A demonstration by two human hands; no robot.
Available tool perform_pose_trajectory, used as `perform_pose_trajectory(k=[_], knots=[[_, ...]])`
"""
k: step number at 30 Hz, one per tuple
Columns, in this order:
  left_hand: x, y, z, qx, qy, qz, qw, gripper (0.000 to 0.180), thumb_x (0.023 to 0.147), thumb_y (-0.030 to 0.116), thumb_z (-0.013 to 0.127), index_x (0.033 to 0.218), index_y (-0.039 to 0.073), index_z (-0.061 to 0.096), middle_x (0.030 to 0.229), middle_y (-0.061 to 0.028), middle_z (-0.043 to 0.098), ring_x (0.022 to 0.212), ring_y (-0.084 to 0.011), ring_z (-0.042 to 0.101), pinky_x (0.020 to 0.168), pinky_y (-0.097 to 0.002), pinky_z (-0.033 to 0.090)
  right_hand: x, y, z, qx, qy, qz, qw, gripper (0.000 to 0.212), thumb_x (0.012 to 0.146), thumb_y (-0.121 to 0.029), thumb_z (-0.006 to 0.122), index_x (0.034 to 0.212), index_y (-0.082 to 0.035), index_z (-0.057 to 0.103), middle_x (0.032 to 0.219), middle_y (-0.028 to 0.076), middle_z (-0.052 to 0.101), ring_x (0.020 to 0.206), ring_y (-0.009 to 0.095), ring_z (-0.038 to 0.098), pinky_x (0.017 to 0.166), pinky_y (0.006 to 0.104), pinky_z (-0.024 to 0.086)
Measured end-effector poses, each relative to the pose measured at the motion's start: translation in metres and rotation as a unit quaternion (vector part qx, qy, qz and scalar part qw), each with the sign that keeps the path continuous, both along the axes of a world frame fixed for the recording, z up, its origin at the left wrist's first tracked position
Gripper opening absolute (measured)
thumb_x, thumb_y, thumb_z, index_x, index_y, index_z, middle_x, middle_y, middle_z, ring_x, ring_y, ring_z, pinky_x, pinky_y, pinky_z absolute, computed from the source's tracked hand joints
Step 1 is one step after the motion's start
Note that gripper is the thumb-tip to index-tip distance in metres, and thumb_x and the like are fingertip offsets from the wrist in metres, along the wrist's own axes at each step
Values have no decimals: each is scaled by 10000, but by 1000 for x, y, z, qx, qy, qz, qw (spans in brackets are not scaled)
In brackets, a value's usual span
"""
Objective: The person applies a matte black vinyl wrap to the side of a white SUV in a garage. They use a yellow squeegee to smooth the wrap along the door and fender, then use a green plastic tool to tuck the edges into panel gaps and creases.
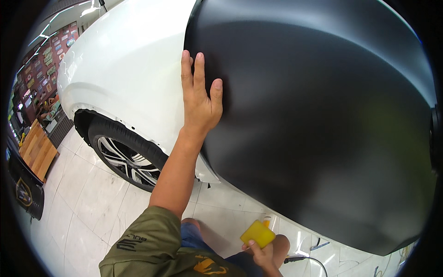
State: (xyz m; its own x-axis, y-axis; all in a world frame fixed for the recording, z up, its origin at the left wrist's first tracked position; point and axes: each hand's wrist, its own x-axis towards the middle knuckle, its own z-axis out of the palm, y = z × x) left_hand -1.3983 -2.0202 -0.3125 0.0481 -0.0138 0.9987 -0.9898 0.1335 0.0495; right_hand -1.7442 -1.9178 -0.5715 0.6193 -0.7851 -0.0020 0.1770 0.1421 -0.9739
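My left hand [203,104] is raised with its fingers stretched out, lying along the seam between the white fender [134,60] and the matte black car door [314,124]. Its fingertips point up the panel edge. Low in front of my knees, my right hand [264,258] grips a flat yellow squeegee [258,233] with rounded corners, the thumb over its near edge. The squeegee is away from the door. A small orange and white object [267,220] shows behind it, partly hidden; I cannot tell whether the hand holds it too.
The front wheel [131,161] sits in its arch left of my forearm. A pale tiled floor [87,203] spreads below, with a black cable [311,259] at the lower right. Farther left are a wooden board [38,148] and a dark rounded object [25,191].
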Motion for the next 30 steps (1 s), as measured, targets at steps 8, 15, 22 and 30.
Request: perform_pose_trajectory(k=[8, 15, 22, 30], knots=[[-7, 0, -41, 16, 36, 22, 999, 549, 1019, 249, 447, 1489, -11, 335, 1557, -296, 216, 1443, -440, 246, 1168, -485, 230, -13, 2, -12, 31, -3, -34, 999, 189, 969, -85, 562, 1082, 64, 590, 883, 114, 661, 715, 173, 661, 658, 299, 562], [-18, 4, -74, 42, 79, 66, 994, 563, 1038, 305, 411, 1500, -2, 314, 1550, -296, 220, 1435, -437, 265, 1160, -481, 242, -33, 1, -25, 34, 40, -47, 997, 200, 980, -123, 570, 1067, 55, 601, 860, 110, 669, 712, 180, 664, 654, 304, 563], [-26, 7, -87, 52, 146, 30, 987, 577, 1045, 348, 396, 1501, 6, 312, 1555, -288, 205, 1440, -430, 255, 1163, -490, 233, -43, 4, -22, 60, 53, -66, 995, 233, 977, -144, 587, 1095, 58, 596, 850, 118, 673, 716, 184, 665, 639, 307, 563], [-30, 5, -122, 59, 168, 35, 983, 604, 1049, 376, 383, 1511, 1, 275, 1561, -277, 184, 1451, -424, 224, 1166, -490, 221, -41, 9, 4, 22, 106, -155, 982, 811, 817, -320, 746, 1311, -8, 184, 946, 217, 587, 597, 230, 643, 495, 316, 573]])
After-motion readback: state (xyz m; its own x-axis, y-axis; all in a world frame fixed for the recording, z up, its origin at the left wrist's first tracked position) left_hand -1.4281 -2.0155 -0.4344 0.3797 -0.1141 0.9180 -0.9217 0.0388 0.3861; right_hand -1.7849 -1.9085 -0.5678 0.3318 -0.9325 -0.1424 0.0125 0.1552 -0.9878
